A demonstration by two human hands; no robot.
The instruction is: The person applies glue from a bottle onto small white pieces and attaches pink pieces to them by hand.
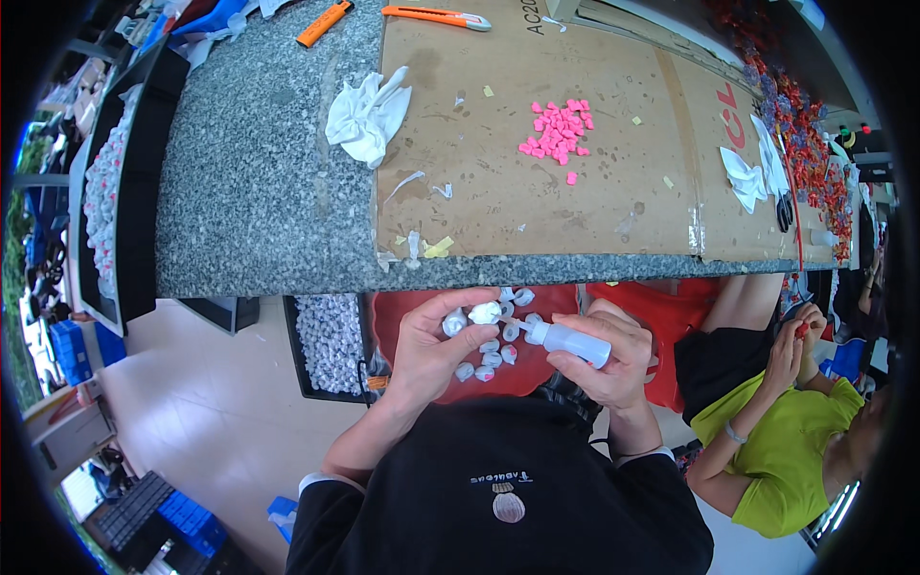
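My left hand [428,342] pinches a small white rounded piece [485,313] between thumb and fingers, over my lap. In my right hand [616,361] is a translucent squeeze bottle [578,345], tilted so its thin nozzle points left and reaches the white piece or very near it. Whether the tip touches cannot be made out. Beneath both hands lies a red tray [388,311] with several similar white pieces [491,358], some showing a pink spot. Small pink pieces [559,131] lie in a loose heap on the cardboard-covered table ahead.
Cardboard [623,216] covers part of the granite table [259,182]. On it are crumpled tissue [369,117], an orange utility knife [438,16] and scissors [785,213]. Black bins of white pieces stand at left [153,182] and below the table [299,379]. A co-worker [767,431] sits at right.
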